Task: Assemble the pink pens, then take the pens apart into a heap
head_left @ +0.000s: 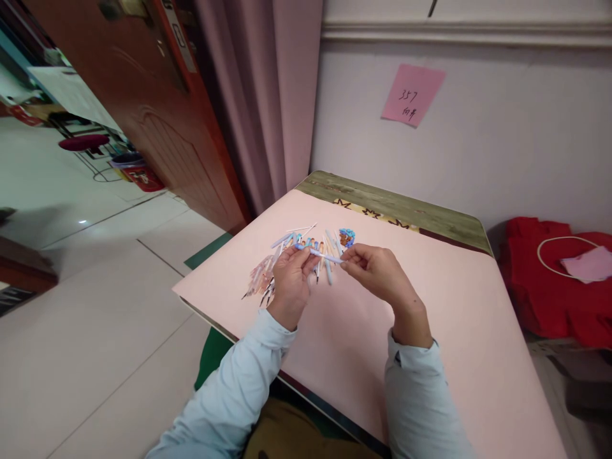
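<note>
Between my hands, a slim lavender-blue pen (329, 257) is held almost level above the table. My left hand (291, 284) pinches its left end, where a darker blue part sticks out past the fingers. My right hand (382, 271) pinches the opposite end between thumb and fingertips. Just beyond and below the hands lie several loose pale-blue pen barrels (329, 274) and thin sticks with orange or blue ends. On the left is a heap of clear, pinkish pen parts (259, 275) with dark tips. A small cluster of blue and brown pieces (347, 238) sits behind my right hand.
The pink-covered table (454, 331) meets the wall at its green wood-patterned edge (382, 194). To the right is a red cloth bag (540, 287); to the left stand a brown door (157, 108) and a mauve curtain (282, 95). A pink note (413, 95) hangs on the wall.
</note>
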`<move>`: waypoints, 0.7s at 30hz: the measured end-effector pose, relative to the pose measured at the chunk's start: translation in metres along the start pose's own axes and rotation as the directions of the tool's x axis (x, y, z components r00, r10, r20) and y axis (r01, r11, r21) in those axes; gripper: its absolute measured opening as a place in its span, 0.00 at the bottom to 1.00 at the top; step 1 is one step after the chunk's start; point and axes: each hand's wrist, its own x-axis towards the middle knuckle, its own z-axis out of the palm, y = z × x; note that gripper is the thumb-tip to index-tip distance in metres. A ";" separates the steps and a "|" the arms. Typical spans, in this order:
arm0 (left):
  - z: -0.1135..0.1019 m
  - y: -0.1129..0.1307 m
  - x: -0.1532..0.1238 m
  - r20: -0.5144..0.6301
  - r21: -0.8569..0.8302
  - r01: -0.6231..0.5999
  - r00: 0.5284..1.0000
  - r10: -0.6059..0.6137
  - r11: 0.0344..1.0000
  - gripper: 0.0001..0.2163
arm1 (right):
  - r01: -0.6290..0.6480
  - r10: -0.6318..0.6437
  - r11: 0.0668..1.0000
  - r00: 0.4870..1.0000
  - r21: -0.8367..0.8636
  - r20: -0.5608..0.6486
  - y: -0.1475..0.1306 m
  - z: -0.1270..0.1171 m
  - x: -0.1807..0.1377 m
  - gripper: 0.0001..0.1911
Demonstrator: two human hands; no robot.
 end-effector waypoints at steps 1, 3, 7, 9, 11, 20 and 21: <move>0.001 0.000 -0.001 0.003 -0.001 0.011 1.000 -0.011 1.000 0.09 | 0.004 -0.004 1.000 1.000 0.004 -0.001 0.000 0.001 0.000 0.04; 0.002 0.001 -0.003 0.009 -0.012 0.039 0.999 -0.039 0.999 0.08 | 0.010 -0.010 1.000 1.000 0.010 -0.014 0.000 0.002 0.001 0.04; 0.004 0.005 -0.005 0.025 -0.056 0.067 0.997 -0.066 0.996 0.06 | 0.033 -0.028 0.998 0.995 0.053 -0.092 0.001 0.007 0.002 0.04; 0.004 0.007 -0.006 0.038 -0.072 0.068 0.997 -0.066 0.995 0.05 | 0.060 -0.048 0.995 0.990 0.086 -0.135 0.001 0.010 0.004 0.05; 0.004 0.009 -0.007 0.053 -0.082 0.065 0.997 -0.061 0.995 0.05 | 0.095 -0.077 0.991 0.982 0.097 -0.175 0.000 0.013 0.005 0.04; 0.009 0.017 -0.011 0.028 -0.139 0.004 1.000 0.000 0.990 0.07 | 0.209 -0.171 0.968 0.955 0.138 -0.242 -0.013 0.021 0.005 0.04; 0.009 0.018 -0.011 0.028 -0.138 0.000 1.000 0.004 0.990 0.06 | 0.214 -0.175 0.965 0.956 0.150 -0.236 -0.015 0.023 0.004 0.04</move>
